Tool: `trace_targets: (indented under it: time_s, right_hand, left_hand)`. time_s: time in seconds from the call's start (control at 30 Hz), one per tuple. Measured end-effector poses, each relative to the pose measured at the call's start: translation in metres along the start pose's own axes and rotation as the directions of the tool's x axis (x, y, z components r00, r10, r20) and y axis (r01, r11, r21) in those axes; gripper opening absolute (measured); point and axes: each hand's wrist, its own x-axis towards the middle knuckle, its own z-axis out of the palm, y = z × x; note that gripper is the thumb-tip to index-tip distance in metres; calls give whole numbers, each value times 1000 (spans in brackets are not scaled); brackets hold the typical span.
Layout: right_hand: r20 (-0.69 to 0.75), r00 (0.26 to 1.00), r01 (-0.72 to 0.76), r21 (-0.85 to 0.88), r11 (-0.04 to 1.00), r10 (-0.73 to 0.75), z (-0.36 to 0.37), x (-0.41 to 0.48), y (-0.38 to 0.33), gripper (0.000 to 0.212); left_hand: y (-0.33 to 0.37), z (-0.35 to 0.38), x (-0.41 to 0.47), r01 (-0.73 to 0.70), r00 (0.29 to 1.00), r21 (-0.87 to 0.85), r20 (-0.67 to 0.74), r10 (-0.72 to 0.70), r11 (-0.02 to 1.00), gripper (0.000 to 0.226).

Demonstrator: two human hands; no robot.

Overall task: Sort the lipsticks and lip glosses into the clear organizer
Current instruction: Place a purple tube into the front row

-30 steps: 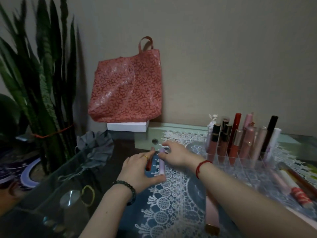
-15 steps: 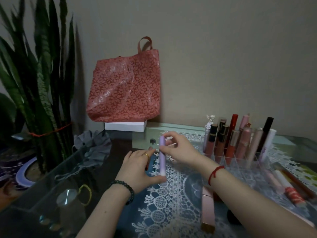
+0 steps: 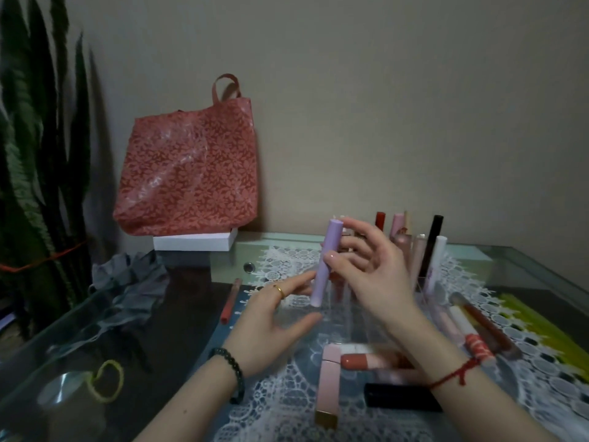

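Observation:
My right hand (image 3: 371, 275) pinches a lilac lip tube (image 3: 325, 264) and holds it upright above the table, to the left of the clear organizer (image 3: 424, 283). Several lipsticks and glosses (image 3: 414, 244) stand in the organizer's far row, partly hidden by that hand. My left hand (image 3: 271, 327) hovers open just below the tube, fingers relaxed, holding nothing. A red lip pencil (image 3: 230, 301) lies on the glass to the left. A pink tube with a gold end (image 3: 328, 387), a coral gloss (image 3: 366, 361) and a black tube (image 3: 398, 397) lie near my wrists.
A red patterned tote bag (image 3: 188, 173) rests on a white box (image 3: 194, 242) against the wall. A tall plant (image 3: 38, 173) stands at the left. Grey cloth (image 3: 127, 282) lies on the glass table (image 3: 526, 269). More loose lip tubes (image 3: 478, 330) lie right of the organizer on the lace mat.
My right hand lifted the lilac tube off the table and carried it up and right toward the organizer. My left hand let go; the red pencil now lies uncovered.

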Motion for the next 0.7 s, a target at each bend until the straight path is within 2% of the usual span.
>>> trace_targets:
  time_s: [0.13, 0.23, 0.43, 0.6, 0.7]
  right_hand:
    - [-123, 987, 101, 7, 995, -99, -15, -2, 5, 46]
    - [-141, 981, 126, -38, 991, -130, -21, -5, 10, 49]
    - [-133, 990, 28, -130, 991, -45, -25, -11, 25, 52]
    - [-118, 993, -15, -214, 977, -11, -24, -11, 31, 51]
    - [-121, 993, -19, -229, 973, -9, -25, -10, 35, 48]
  left_hand:
    - [5, 18, 17, 7, 1000, -8, -8, -7, 1000, 41]
    - [6, 32, 30, 49, 997, 4, -58, -49, 999, 30]
    - [-4, 54, 34, 103, 978, -58, -175, -111, 993, 34]
    - [-11, 54, 28, 147, 973, -142, -155, -169, 979, 30]
    - [-11, 56, 27, 160, 975, -131, -135, -178, 978, 31]
